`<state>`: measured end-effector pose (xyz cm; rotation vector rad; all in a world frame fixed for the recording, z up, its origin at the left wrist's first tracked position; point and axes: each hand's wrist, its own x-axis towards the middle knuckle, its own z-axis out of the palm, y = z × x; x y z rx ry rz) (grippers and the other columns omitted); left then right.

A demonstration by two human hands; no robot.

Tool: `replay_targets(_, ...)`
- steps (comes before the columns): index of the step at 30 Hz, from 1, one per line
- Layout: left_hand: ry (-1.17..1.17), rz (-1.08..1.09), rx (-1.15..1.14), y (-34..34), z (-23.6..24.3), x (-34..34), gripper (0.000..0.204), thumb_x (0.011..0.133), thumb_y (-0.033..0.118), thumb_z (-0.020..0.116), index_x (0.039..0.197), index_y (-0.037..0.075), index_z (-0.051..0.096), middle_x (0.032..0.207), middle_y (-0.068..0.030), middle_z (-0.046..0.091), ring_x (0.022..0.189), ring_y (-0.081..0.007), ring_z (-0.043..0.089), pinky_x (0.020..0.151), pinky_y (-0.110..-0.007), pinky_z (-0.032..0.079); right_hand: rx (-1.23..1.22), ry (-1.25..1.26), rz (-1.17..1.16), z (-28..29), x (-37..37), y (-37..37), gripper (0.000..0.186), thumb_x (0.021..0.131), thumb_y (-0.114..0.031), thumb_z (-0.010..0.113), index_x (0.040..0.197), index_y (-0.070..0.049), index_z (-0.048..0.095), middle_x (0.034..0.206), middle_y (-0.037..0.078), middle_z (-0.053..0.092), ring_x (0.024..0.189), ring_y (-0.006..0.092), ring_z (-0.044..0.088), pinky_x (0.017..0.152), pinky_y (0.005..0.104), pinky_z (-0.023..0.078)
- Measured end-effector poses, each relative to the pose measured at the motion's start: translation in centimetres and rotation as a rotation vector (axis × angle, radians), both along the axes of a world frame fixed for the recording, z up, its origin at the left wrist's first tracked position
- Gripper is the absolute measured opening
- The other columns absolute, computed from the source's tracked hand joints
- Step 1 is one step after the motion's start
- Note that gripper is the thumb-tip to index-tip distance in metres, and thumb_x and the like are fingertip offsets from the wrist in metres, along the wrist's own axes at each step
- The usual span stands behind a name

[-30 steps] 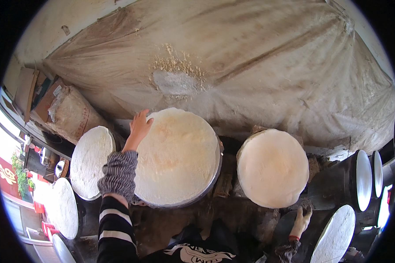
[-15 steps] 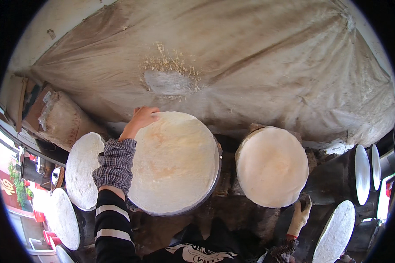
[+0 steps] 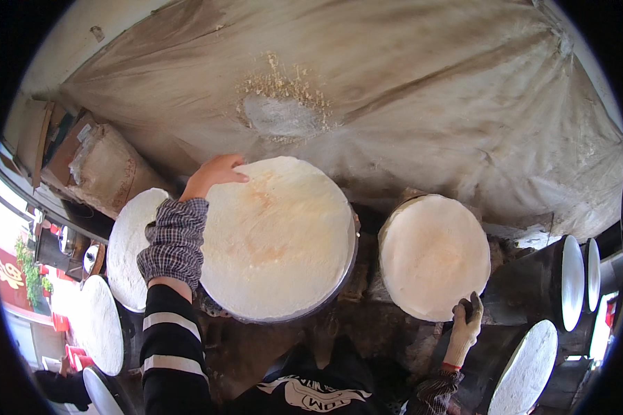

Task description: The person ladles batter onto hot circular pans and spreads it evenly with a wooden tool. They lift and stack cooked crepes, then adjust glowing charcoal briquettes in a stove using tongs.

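Observation:
My bare left hand (image 3: 221, 171), below a checked sleeve, is at the upper-left rim of a large pale, crusted round sheet (image 3: 273, 245) on a metal drum top, thumb and fingers apart and fingertips touching the edge. My right hand (image 3: 466, 325), in a cream glove with darker fingertips, is raised to the lower-right edge of a smaller pale disc (image 3: 432, 252), fingers apart. Whether either hand lifts an edge I cannot tell.
White-topped discs (image 3: 135, 249) (image 3: 100, 325) stand left; dark drums with pale lids (image 3: 522, 366) (image 3: 571, 283) stand right. A dusty draped sheet (image 3: 436, 104) covers the back, beside a stained sack (image 3: 111, 169). A co-worker's dark sleeve (image 3: 62, 384) shows lower left.
My left hand has shifted left along the large disc's rim, fingers now angled rightward. My right hand has moved up to the smaller disc's edge. A co-worker's arm has appeared lower left.

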<state>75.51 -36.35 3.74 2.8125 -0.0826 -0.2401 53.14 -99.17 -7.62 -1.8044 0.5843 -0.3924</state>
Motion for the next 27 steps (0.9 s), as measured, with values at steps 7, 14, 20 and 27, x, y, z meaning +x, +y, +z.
replay_targets(7, 0.255, 0.404, -0.446, 10.1, -2.5, -8.3, 0.031, 0.075, 0.026, 0.069, 0.098, 0.006, 0.064, 0.084, -0.0024, 0.063, 0.074, -0.0138, 0.061, 0.062, -0.033, 0.051, 0.081, 0.008, 0.092, -0.7, -0.5, 2.2, 0.047, 0.087, 0.003, 0.060, 0.134, -0.006, 0.054, 0.105, 0.013, 0.067, 0.093, 0.0168, 0.063, 0.084, 0.0295, 0.051)
replay_targets(14, 0.033, 0.502, -0.636, 1.1, 5.7, -12.3, 0.025, 0.075, 0.024, 0.061, 0.093, 0.009, 0.067, 0.083, -0.0028, 0.064, 0.072, -0.0135, 0.061, 0.058, -0.030, 0.048, -0.212, -0.205, 0.579, 6.2, 1.0, 17.3, 0.047, 0.084, 0.006, 0.061, 0.131, 0.002, 0.053, 0.110, 0.016, 0.066, 0.097, 0.0204, 0.064, 0.088, 0.0326, 0.051)
replay_targets(20, 0.223, 0.532, -0.806, -1.0, 9.0, -9.4, 0.020, 0.072, 0.020, 0.061, 0.087, 0.007, 0.065, 0.082, -0.0037, 0.062, 0.071, -0.0155, 0.059, 0.060, -0.029, 0.047, -0.542, -0.668, 0.988, 9.3, -3.7, 33.6, 0.097, 0.073, -0.054, 0.076, 0.143, -0.001, 0.037, 0.137, 0.018, 0.052, 0.119, 0.0304, 0.056, 0.097, 0.0398, 0.049)
replay_targets(27, 0.246, 0.478, -0.958, -2.1, 10.9, -9.3, 0.029, 0.077, 0.031, 0.066, 0.095, 0.009, 0.065, 0.088, -0.0028, 0.064, 0.076, -0.0153, 0.062, 0.063, -0.030, 0.050, -0.530, -0.539, 0.637, 7.9, -4.6, 37.9, 0.093, 0.074, -0.012, 0.074, 0.152, -0.006, 0.023, 0.089, 0.010, 0.067, 0.075, 0.0248, 0.066, 0.063, 0.0388, 0.056)
